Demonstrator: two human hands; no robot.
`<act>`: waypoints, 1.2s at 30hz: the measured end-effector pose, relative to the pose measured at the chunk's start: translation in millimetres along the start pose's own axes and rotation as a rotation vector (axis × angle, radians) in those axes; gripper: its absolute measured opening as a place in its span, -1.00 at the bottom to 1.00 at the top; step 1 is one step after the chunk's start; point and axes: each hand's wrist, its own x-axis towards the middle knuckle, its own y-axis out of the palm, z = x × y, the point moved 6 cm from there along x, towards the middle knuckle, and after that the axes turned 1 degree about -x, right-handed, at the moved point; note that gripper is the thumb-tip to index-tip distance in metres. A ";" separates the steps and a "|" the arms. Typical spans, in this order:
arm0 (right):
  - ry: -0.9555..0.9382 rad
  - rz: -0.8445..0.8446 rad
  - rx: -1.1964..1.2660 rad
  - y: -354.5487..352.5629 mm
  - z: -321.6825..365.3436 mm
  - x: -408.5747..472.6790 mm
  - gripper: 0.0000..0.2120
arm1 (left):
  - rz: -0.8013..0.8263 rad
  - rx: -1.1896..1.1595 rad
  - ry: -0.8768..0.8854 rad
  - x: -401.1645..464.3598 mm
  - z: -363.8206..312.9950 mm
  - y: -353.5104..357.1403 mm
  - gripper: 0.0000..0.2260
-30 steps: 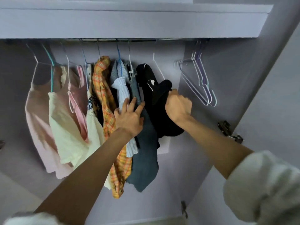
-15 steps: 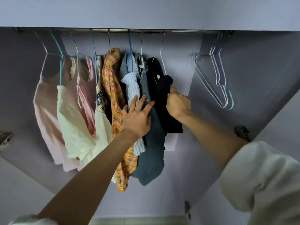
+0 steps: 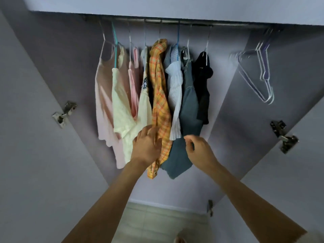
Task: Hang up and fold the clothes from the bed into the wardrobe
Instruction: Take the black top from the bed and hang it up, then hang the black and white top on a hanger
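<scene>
Clothes [image 3: 158, 95] hung close together, mixed colours

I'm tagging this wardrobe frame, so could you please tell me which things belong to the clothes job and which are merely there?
Part of the job:
- black garment on its hanger
- plaid shirt, touched by the left hand
- grey-blue garment, beside the right hand
- hanging rail
- spare hangers

Merely there:
- door hinges
- tiled floor
</scene>
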 end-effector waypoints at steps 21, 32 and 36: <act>-0.743 1.353 0.051 261.8 200.5 -346.4 -0.73 | -0.668 -0.068 -1.432 -579.2 123.2 -63.5 -0.73; -1.239 1.728 -0.146 287.5 266.6 -664.0 -0.72 | -1.121 -0.048 -1.907 -888.0 58.3 -48.7 -0.70; -1.327 1.818 -0.244 300.5 277.4 -776.6 -0.68 | -1.066 -0.073 -2.095 -1004.3 53.3 -25.3 -0.63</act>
